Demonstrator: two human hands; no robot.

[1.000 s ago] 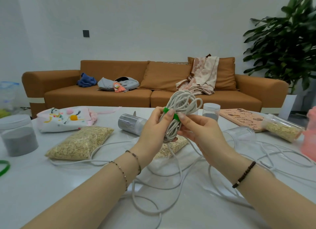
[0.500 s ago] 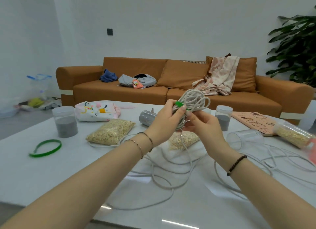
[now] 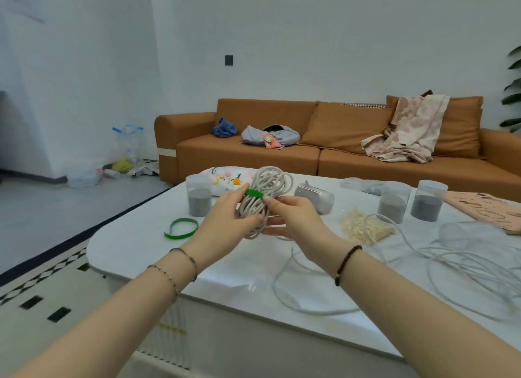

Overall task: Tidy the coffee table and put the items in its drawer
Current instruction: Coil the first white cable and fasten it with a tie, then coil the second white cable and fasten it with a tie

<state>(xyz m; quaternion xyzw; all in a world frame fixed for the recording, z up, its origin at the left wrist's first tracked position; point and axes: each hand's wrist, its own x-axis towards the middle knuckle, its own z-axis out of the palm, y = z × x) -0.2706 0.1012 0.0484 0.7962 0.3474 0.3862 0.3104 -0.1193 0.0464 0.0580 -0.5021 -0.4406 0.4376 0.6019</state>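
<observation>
You are on the bundling step. Your left hand (image 3: 225, 218) and right hand (image 3: 294, 219) both hold the cord bundle (image 3: 266, 188) in the air at the centre of the frame, above the far left part of the surface (image 3: 135, 248). The left hand's fingers curl round the bundle's left side, one fingertip at the green tie (image 3: 253, 193) that crosses the coils. The right hand pinches the bundle just right of the tie with its thumb on top and its fingers underneath.

By the look of it, the tie is being closed, so the next move calls for pressing its end down firmly while the left hand keeps the coils from springing apart.

After that the bundle has to go into the drawer, which I cannot make out from here; one hand must come free to open it.

Much is left. Loose cord (image 3: 439, 267) sprawls across the right of the surface, a strand of it seeming to run up to the bundle. A second green band (image 3: 181, 228) lies at the left, beside a jar (image 3: 198, 198) of grey powder.
</observation>
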